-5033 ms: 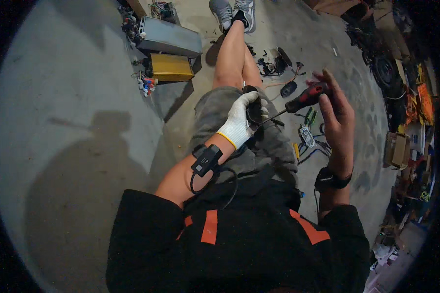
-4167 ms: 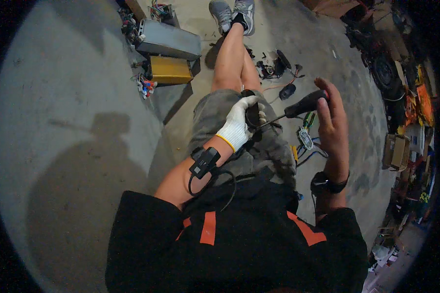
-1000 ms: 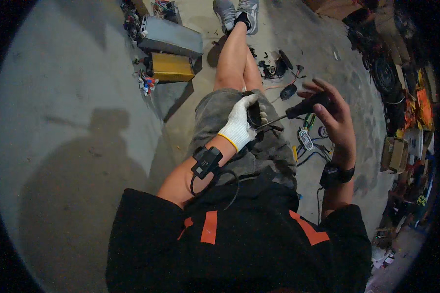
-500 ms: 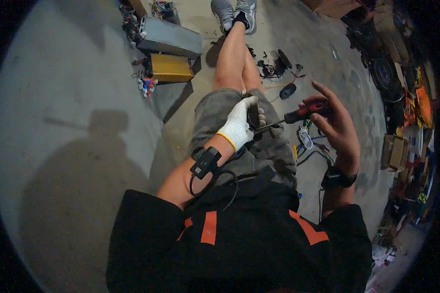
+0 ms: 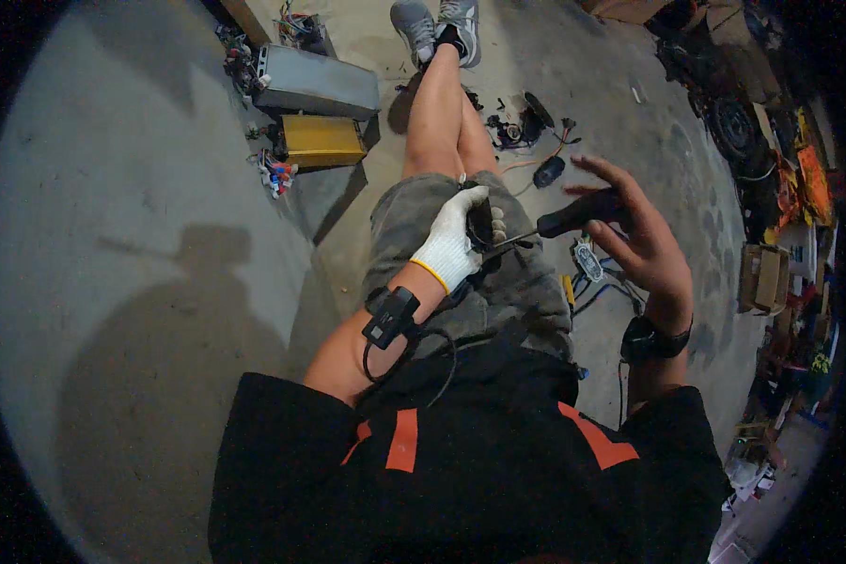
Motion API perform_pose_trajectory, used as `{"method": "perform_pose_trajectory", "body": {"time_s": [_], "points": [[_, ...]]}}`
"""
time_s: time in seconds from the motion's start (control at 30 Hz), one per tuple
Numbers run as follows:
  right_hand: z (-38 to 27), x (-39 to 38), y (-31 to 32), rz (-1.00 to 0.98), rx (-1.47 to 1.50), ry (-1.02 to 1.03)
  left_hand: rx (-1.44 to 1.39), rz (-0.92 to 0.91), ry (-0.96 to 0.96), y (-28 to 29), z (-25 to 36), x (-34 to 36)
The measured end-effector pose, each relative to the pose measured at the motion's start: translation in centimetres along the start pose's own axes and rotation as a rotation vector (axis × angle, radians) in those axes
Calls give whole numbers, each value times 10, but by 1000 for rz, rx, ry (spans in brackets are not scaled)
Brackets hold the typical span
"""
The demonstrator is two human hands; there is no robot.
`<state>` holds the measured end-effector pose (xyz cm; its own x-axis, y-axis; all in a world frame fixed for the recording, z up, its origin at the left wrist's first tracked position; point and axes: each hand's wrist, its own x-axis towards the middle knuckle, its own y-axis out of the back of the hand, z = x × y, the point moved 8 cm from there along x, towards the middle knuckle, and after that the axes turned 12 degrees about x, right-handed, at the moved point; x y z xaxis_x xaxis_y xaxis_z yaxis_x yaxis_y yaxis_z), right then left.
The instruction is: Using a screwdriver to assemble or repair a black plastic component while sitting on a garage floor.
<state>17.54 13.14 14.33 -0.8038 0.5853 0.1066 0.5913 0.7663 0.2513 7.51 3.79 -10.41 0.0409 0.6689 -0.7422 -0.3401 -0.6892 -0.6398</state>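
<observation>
Over my lap, my left hand point(image 5: 454, 242) wears a white knit glove with a yellow cuff. It is closed round a small dark part point(image 5: 480, 222), mostly covered by the fingers, so its kind does not show. From the right, my bare right hand point(image 5: 644, 230) holds a screwdriver point(image 5: 578, 214) by its dark handle, the thumb beneath and some fingers lifted away from it. The screwdriver's metal shaft slants down to the left, its tip at the dark part beside the left palm. Whether the tip touches a screw is hidden.
Silver point(image 5: 318, 81) and yellow point(image 5: 324, 140) metal boxes with wire connectors stand at the far left. Black parts point(image 5: 520, 129) and a wired black piece point(image 5: 549, 171) lie beyond my right knee. Near my right hand is a wired grey unit point(image 5: 588, 262). Clutter with a cardboard box point(image 5: 763, 279) lines the right.
The screwdriver has turned in my right hand: red on its handle showed before, now it looks all dark. My left hand keeps its grip, and the whole view has shifted slightly.
</observation>
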Motion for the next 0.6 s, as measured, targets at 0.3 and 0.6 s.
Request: {"method": "perform_pose_trajectory", "body": {"time_s": [0.3,0.6], "points": [[46,1,20,398,-395,-541,127,-4,27,12,-11,12],[33,-8,23,92,-116,-198,53,20,-16,3,-5,1]]}}
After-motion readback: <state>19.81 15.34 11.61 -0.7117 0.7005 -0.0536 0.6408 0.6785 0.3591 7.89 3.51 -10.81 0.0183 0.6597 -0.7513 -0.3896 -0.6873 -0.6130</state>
